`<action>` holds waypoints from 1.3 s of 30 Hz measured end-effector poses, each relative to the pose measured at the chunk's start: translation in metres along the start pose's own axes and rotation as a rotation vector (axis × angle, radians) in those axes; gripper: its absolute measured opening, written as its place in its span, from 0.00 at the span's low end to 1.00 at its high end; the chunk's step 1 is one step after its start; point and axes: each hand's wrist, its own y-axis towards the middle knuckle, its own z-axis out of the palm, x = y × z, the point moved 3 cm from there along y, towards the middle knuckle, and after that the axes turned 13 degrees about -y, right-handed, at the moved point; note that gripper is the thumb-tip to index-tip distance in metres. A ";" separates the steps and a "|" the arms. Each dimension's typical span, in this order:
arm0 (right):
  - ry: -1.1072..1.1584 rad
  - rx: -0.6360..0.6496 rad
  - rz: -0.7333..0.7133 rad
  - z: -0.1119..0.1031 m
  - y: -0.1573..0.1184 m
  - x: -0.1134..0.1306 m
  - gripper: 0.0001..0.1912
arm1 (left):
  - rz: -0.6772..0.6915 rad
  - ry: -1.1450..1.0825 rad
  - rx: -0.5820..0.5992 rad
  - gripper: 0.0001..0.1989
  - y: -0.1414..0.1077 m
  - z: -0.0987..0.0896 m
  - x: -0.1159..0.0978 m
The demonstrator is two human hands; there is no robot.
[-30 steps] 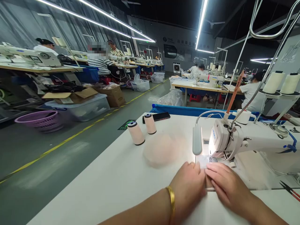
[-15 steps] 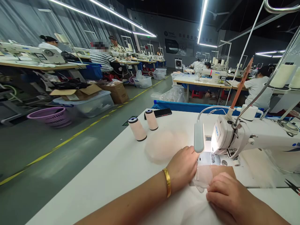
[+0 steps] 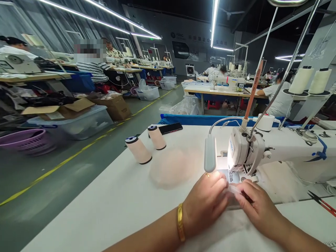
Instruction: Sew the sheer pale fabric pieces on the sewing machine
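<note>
My left hand, with a gold bracelet at the wrist, is closed on the edge of a sheer whitish fabric. My right hand pinches the same fabric a little to the right, thumb and fingers together. Both hands are just in front of the needle plate and presser foot of a white sewing machine. The rest of the fabric hangs down over the table front, blurred. A small grey lamp shines close above my left hand.
Two cones of pale pink thread and a black phone are on the white table. A pale sheer piece lies left of the machine. Red-handled snips lie at the right. Co-workers sit at machines beyond the aisle.
My hands have come closer together at the fabric edge. My right hand has moved up towards the presser foot, and the brown piece seen under the fabric is now hidden. The view has turned right.
</note>
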 end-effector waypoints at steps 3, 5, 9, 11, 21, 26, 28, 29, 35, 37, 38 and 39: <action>-0.003 -0.059 -0.055 -0.002 0.002 0.005 0.14 | 0.032 0.048 -0.016 0.05 0.001 0.005 0.000; 0.006 -0.079 -0.067 -0.002 0.002 0.005 0.14 | 0.057 0.096 -0.024 0.08 0.002 0.007 0.000; 0.013 -0.086 -0.067 -0.001 0.002 0.004 0.14 | 0.107 0.119 -0.073 0.15 0.006 0.004 -0.003; 0.013 -0.092 -0.069 -0.001 0.002 0.004 0.14 | 0.102 0.081 -0.083 0.13 0.007 0.002 -0.006; -0.045 -0.116 -0.163 -0.001 0.001 0.007 0.12 | 0.073 0.012 -0.082 0.14 0.002 0.003 -0.007; -0.054 -0.106 -0.174 0.001 -0.001 0.004 0.12 | 0.075 0.000 -0.097 0.12 0.003 0.003 -0.007; -0.059 -0.102 -0.176 0.002 -0.001 0.004 0.12 | 0.085 0.002 -0.106 0.12 0.004 0.003 -0.008; -0.060 -0.102 -0.177 0.002 -0.001 0.004 0.12 | 0.089 0.003 -0.112 0.12 0.004 0.002 -0.008; -0.055 -0.117 -0.174 0.002 0.000 0.005 0.12 | 0.109 -0.001 -0.133 0.12 0.006 0.002 -0.006; -0.048 -0.123 -0.172 0.001 0.001 0.005 0.12 | 0.121 0.009 -0.145 0.12 0.005 0.002 -0.006; -0.045 -0.126 -0.171 0.001 0.001 0.006 0.12 | 0.126 0.017 -0.148 0.13 0.004 0.002 -0.006; -0.043 -0.127 -0.169 0.001 0.001 0.006 0.12 | 0.130 0.027 -0.152 0.13 0.004 0.002 -0.006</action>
